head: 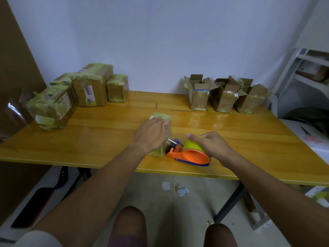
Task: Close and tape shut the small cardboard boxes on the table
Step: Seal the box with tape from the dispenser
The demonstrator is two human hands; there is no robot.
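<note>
The table (106, 132) is glossy honey-yellow wood grain. The dispenser (188, 155) is orange with blue trim and holds a yellow-green roll (193, 145). The boxes (89, 86) are brown cardboard under greenish-yellow tape, some with white labels. The wall (160, 41) is pale bluish-white.

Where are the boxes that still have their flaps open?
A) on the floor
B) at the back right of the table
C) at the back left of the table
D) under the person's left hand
B: the open boxes stand in a row at the back right of the table, flaps up; the stack at back left is already wrapped in tape.
</note>
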